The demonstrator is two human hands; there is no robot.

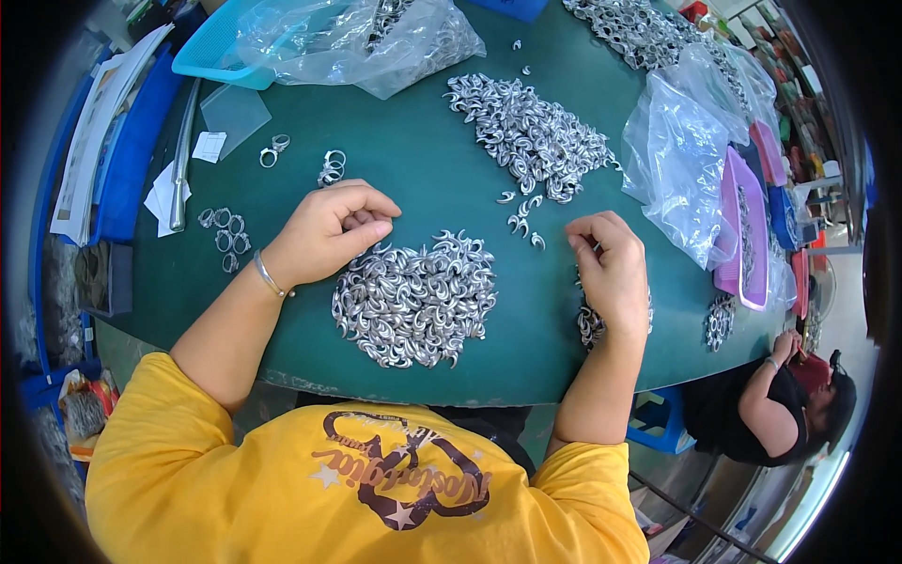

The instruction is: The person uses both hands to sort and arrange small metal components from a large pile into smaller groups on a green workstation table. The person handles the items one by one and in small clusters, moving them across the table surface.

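Your left hand (pixel 329 233) rests on the green table (pixel 423 179) with its fingers curled in toward the palm, at the upper left edge of the near heap of silver hooks (pixel 418 299); whether a hook sits between the fingertips, you cannot tell. Your right hand (pixel 615 273) lies to the right of that heap, fingers bent together over a smaller clump of hooks (pixel 590 324) near the table's front edge; what it pinches is hidden.

Between your hands the heap fills most of the room, and it reaches close to the near rim. A strip of bare green runs from the heap up to a few loose hooks (pixel 520 221) and the larger far pile (pixel 531 132).

To the left of your left hand lie some metal rings (pixel 225 237), with open table around them up to the blue tray (pixel 221 42) and a clear plastic bag (pixel 376 42). On the right, a crumpled bag (pixel 681 160) and a pink tray (pixel 742 235) crowd the table's edge.
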